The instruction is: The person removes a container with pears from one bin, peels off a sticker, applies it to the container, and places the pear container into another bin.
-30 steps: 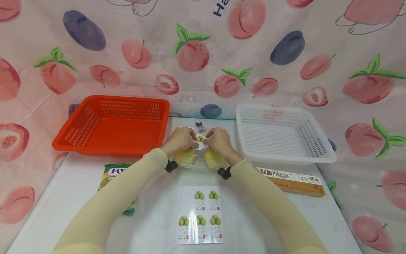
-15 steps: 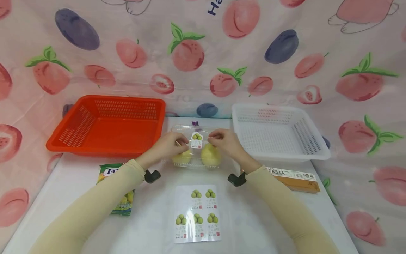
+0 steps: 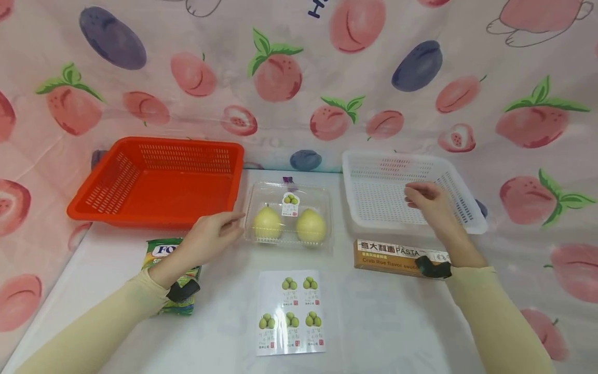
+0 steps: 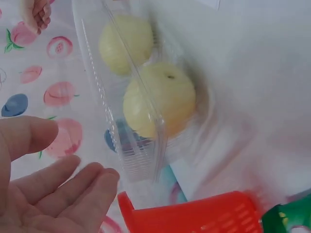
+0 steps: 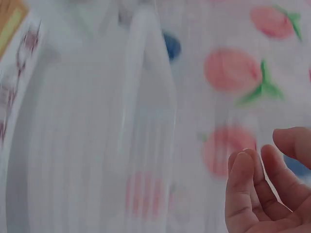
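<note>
A clear plastic clamshell box stands in the middle of the table with two pale yellow pears inside. On its lid sits a white pear-picture label. My left hand is at the box's left side, fingers relaxed and holding nothing; in the left wrist view a gap shows between the fingers and the box. Over the white basket hovers my right hand, with loosely bent fingers and nothing in them. A sheet of several such labels lies nearer me.
A red basket stands at the back left. Below it lies a green snack packet, partly covered by my left forearm. A pasta box lies in front of the white basket, partly behind my right wrist. Printed cloth hangs behind the table.
Both hands have come away from the label on the lid. The left moved left and toward me; the right swung right, over the white basket. The label stays on the lid.
</note>
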{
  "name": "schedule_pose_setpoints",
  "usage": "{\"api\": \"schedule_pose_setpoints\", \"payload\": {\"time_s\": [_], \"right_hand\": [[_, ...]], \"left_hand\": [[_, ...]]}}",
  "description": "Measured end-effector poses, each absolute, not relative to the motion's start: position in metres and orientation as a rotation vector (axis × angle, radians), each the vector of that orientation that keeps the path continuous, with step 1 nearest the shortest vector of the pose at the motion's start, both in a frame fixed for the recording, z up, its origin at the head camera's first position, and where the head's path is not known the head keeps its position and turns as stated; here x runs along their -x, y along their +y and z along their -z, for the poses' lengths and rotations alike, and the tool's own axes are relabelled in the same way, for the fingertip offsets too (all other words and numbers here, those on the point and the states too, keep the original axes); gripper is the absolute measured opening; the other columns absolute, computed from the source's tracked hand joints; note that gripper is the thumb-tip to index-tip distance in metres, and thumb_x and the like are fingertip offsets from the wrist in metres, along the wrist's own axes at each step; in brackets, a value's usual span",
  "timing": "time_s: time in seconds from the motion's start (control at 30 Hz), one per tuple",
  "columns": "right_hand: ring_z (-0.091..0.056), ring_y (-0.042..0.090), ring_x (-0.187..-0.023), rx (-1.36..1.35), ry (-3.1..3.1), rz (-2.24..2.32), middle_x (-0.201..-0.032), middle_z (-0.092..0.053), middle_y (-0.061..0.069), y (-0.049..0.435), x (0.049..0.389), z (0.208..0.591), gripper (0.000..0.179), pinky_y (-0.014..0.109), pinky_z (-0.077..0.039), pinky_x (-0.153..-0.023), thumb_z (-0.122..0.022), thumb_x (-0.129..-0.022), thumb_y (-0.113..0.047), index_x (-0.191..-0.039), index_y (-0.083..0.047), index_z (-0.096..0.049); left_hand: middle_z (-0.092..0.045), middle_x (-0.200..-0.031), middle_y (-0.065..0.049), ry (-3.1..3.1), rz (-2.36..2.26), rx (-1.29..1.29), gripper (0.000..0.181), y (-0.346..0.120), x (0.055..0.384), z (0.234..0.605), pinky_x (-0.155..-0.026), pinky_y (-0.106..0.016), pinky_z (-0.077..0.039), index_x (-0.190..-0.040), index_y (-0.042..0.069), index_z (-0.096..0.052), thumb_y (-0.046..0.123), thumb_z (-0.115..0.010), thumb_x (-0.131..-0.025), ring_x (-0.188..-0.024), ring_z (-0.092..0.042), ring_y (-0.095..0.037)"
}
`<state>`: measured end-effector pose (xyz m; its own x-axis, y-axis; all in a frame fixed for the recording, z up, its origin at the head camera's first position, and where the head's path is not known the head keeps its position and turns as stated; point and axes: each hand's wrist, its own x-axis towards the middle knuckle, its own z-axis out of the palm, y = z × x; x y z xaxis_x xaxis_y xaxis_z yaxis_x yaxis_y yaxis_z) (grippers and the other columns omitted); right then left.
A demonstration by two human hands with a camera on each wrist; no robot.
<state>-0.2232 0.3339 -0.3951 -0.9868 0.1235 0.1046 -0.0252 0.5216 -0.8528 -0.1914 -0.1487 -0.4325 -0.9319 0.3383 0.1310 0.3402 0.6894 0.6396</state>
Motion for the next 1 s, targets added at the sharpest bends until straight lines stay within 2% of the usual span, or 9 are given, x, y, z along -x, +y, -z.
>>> {"api": "schedule_pose_setpoints", "payload": {"time_s": [0.07, 0.13, 0.23, 0.33, 0.43, 0.5, 0.6, 0.77, 1.0], "right_hand": [[-0.062, 0.0, -0.083, 0.205, -2.63, -1.337, -0.098, -0.064, -0.008, 0.364, 0.216, 0.395, 0.051, 0.013, -0.049, -0.074, -0.06, -0.096, -0.041, -0.126, 0.0, -0.06], [-0.058, -0.003, -0.083, 0.317, -2.663, -1.177, -0.102, -0.063, -0.005, 0.391, 0.208, 0.396, 0.054, 0.012, -0.046, -0.072, -0.058, -0.096, -0.045, -0.128, -0.003, -0.06], [-0.056, 0.006, -0.091, 0.433, -2.68, -1.034, -0.113, -0.062, 0.008, 0.424, 0.197, 0.402, 0.055, 0.017, -0.042, -0.073, -0.054, -0.097, -0.044, -0.132, -0.002, -0.058], [-0.053, 0.027, -0.114, 0.506, -2.691, -1.002, -0.133, -0.053, 0.021, 0.447, 0.19, 0.409, 0.056, 0.037, -0.047, -0.088, -0.051, -0.099, -0.041, -0.138, 0.0, -0.052], [-0.039, 0.048, -0.128, 0.572, -2.706, -1.029, -0.146, -0.038, 0.027, 0.461, 0.186, 0.415, 0.061, 0.062, -0.038, -0.097, -0.049, -0.1, -0.04, -0.144, 0.001, -0.043], [-0.032, 0.053, -0.131, 0.612, -2.722, -1.057, -0.151, -0.028, 0.028, 0.468, 0.185, 0.418, 0.065, 0.069, -0.031, -0.099, -0.048, -0.099, -0.042, -0.147, 0.0, -0.037], [-0.027, 0.054, -0.133, 0.645, -2.745, -1.089, -0.153, -0.023, 0.03, 0.474, 0.185, 0.422, 0.069, 0.071, -0.028, -0.099, -0.046, -0.099, -0.044, -0.15, -0.001, -0.03], [-0.02, 0.055, -0.135, 0.574, -2.802, -1.17, -0.151, -0.02, 0.035, 0.484, 0.186, 0.432, 0.074, 0.07, -0.024, -0.101, -0.045, -0.1, -0.042, -0.151, 0.005, -0.02], [-0.032, 0.056, -0.128, 0.593, -2.811, -1.395, -0.151, -0.012, 0.039, 0.498, 0.196, 0.443, 0.083, 0.064, -0.03, -0.101, -0.044, -0.101, -0.046, -0.154, 0.0, 0.001]], "left_hand": [[-0.066, -0.092, -0.011, -2.897, 1.066, 0.589, 0.04, -0.151, 0.185, 0.434, -0.058, -0.031, -0.047, -0.129, 0.0, -0.062, 0.016, -0.065, -0.093, -0.072, -0.053, -0.02], [-0.067, -0.105, -0.018, -2.909, 1.054, 0.594, 0.045, -0.153, 0.18, 0.435, -0.065, -0.033, -0.053, -0.132, -0.003, -0.058, 0.015, -0.066, -0.092, -0.078, -0.06, -0.022], [-0.058, -0.127, -0.024, -2.927, 1.086, 0.592, 0.054, -0.153, 0.174, 0.437, -0.078, -0.041, -0.056, -0.138, -0.006, -0.049, 0.016, -0.067, -0.092, -0.094, -0.067, -0.031], [-0.049, -0.137, -0.026, -2.966, 1.182, 0.581, 0.064, -0.153, 0.172, 0.442, -0.083, -0.046, -0.053, -0.145, -0.006, -0.04, 0.019, -0.067, -0.092, -0.108, -0.062, -0.039], [-0.044, -0.141, -0.028, -3.007, 1.241, 0.569, 0.069, -0.151, 0.173, 0.449, -0.088, -0.05, -0.051, -0.147, -0.006, -0.035, 0.025, -0.066, -0.094, -0.116, -0.056, -0.042], [-0.041, -0.144, -0.029, -3.029, 1.261, 0.553, 0.072, -0.15, 0.175, 0.454, -0.094, -0.054, -0.046, -0.148, -0.007, -0.032, 0.03, -0.064, -0.095, -0.122, -0.051, -0.043], [-0.036, -0.146, -0.03, -3.062, 1.285, 0.503, 0.078, -0.148, 0.178, 0.461, -0.1, -0.059, -0.038, -0.149, -0.007, -0.026, 0.038, -0.061, -0.096, -0.129, -0.041, -0.045], [-0.027, -0.153, -0.025, -3.074, 1.489, 0.375, 0.085, -0.144, 0.185, 0.468, -0.105, -0.06, -0.03, -0.155, 0.002, -0.012, 0.046, -0.056, -0.097, -0.135, -0.033, -0.043], [-0.012, -0.159, -0.022, -2.993, 1.91, 0.239, 0.086, -0.138, 0.195, 0.475, -0.097, -0.048, -0.044, -0.157, 0.009, 0.001, 0.045, -0.053, -0.099, -0.139, -0.028, -0.04]]}}
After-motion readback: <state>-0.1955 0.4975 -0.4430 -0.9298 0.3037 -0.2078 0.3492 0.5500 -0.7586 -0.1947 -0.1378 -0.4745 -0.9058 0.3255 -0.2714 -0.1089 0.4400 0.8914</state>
